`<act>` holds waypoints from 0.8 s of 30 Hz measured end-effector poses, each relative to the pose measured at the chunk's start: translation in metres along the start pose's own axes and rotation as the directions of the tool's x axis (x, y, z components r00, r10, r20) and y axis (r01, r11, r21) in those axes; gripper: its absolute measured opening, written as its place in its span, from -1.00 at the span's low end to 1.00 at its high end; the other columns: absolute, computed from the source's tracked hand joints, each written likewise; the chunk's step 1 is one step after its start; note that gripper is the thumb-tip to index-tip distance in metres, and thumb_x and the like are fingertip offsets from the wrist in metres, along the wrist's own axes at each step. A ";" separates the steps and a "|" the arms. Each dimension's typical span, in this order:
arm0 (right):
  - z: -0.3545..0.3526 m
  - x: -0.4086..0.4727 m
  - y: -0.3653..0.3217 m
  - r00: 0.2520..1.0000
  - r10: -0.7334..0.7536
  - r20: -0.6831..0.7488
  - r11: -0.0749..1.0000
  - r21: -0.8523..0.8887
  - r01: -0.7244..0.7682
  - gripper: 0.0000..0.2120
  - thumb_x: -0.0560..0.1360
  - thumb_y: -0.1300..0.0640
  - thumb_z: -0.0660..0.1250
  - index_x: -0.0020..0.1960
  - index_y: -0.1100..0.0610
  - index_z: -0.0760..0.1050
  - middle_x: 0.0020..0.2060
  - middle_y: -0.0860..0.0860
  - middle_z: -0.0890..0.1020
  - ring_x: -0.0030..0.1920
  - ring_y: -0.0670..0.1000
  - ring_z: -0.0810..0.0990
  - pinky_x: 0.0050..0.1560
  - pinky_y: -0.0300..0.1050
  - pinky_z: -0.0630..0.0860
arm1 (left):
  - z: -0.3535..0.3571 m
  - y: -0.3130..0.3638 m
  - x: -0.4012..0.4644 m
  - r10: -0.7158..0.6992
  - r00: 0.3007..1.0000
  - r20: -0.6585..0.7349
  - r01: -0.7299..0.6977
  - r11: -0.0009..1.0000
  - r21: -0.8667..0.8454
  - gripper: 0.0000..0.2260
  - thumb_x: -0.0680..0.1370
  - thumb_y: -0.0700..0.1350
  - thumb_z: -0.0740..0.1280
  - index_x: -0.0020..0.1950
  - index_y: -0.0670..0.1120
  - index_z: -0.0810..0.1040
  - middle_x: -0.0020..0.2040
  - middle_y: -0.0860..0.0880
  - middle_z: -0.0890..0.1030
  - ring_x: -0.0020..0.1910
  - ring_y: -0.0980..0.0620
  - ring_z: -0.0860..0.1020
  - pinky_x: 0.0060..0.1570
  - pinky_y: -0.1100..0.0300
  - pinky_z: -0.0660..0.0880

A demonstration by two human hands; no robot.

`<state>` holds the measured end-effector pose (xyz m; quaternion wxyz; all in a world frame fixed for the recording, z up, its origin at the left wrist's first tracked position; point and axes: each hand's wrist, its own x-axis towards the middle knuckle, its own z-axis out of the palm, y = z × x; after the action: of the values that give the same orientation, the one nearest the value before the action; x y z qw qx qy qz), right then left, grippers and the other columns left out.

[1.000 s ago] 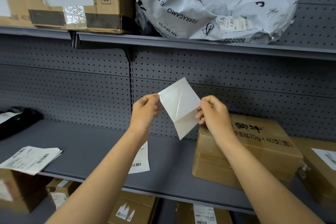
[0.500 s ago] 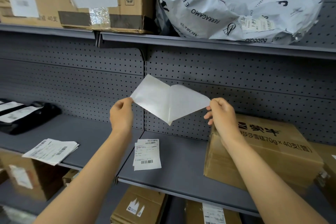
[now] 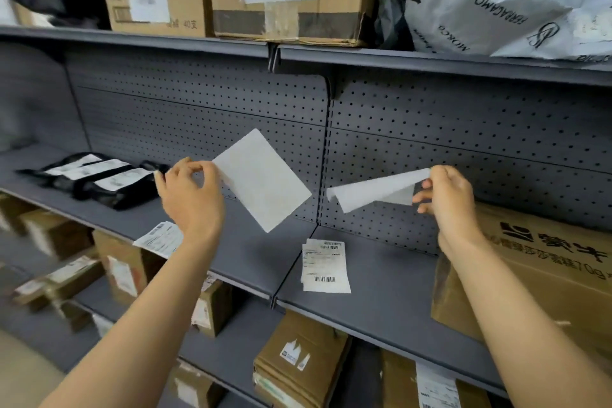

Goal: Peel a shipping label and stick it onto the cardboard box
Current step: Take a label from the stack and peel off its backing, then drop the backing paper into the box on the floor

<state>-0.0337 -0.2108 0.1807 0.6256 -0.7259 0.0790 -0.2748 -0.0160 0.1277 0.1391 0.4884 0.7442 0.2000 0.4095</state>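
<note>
From the head camera, our left hand (image 3: 190, 195) pinches a flat white sheet (image 3: 261, 179) at its left edge, held at ten o'clock from centre. Our right hand (image 3: 445, 197), at three o'clock, pinches a curled white sheet (image 3: 374, 190); the two sheets are apart. We cannot tell which is the label. The cardboard box (image 3: 543, 278) sits on the grey shelf (image 3: 381, 301) at four o'clock, beneath our right wrist.

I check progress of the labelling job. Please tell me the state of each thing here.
Flat white sheet: pinched by left hand, fully separated.
Curled white sheet: pinched by right hand.
Brown cardboard box: on grey shelf, closed.
Printed labels: lying flat on shelf.
</note>
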 end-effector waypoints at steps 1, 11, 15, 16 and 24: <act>0.008 -0.003 -0.003 1.000 -0.018 0.017 1.000 -0.010 0.018 -0.78 0.62 0.13 0.13 -0.16 0.01 0.45 -0.31 0.00 0.51 -0.36 0.02 0.50 -0.20 0.03 0.48 | -0.010 -0.004 0.002 0.069 0.997 -0.028 -0.068 0.996 0.050 -0.64 0.57 0.08 0.16 -0.05 -0.08 0.70 0.30 -0.11 0.65 0.56 -0.24 0.28 0.55 -0.05 0.19; 0.186 -0.106 -0.014 0.868 -0.124 0.481 0.951 -0.191 0.242 -0.84 0.50 0.00 0.18 -0.22 -0.01 0.44 -0.27 0.12 0.62 -0.26 0.12 0.57 -0.18 0.08 0.55 | -0.126 -0.078 0.041 0.571 0.821 0.002 -0.456 0.654 0.604 -0.78 0.63 -0.02 0.31 -0.09 -0.09 0.68 0.43 -0.10 0.57 0.65 -0.33 0.12 0.62 -0.26 -0.05; 0.262 -0.152 -0.011 0.795 -0.126 0.593 0.936 -0.196 0.294 -0.83 0.56 -0.03 0.19 -0.19 -0.05 0.44 -0.22 0.01 0.62 -0.13 0.16 0.65 -0.12 0.12 0.58 | -0.191 -0.120 0.069 0.553 0.833 -0.022 -0.365 0.580 0.729 -0.78 0.61 -0.03 0.32 -0.12 -0.08 0.70 0.43 -0.11 0.57 0.64 -0.35 0.14 0.60 -0.31 -0.02; 0.280 -0.163 -0.011 0.776 -0.126 0.618 0.936 -0.186 0.300 -0.82 0.55 -0.04 0.19 -0.20 -0.05 0.44 -0.21 0.01 0.63 -0.10 0.17 0.66 -0.09 0.14 0.59 | -0.208 -0.131 0.075 0.536 0.843 -0.039 -0.328 0.570 0.753 -0.78 0.61 -0.03 0.32 -0.12 -0.07 0.70 0.44 -0.11 0.56 0.65 -0.34 0.13 0.61 -0.29 -0.04; 0.399 -0.271 -0.012 0.539 -0.134 0.832 0.935 -0.074 0.347 -0.83 0.59 -0.02 0.20 -0.16 -0.04 0.43 -0.20 -0.03 0.58 -0.04 0.17 0.65 -0.02 0.22 0.61 | -0.324 -0.212 0.086 0.382 0.912 -0.152 -0.067 0.503 0.861 -0.77 0.62 0.01 0.28 -0.04 -0.02 0.71 0.43 -0.06 0.55 0.66 -0.27 0.10 0.61 -0.25 -0.11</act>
<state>-0.0641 0.2609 0.0843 0.4585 -0.8407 -0.2876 0.0176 -0.2046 0.4642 0.0466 -0.0285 0.8277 0.3489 0.4386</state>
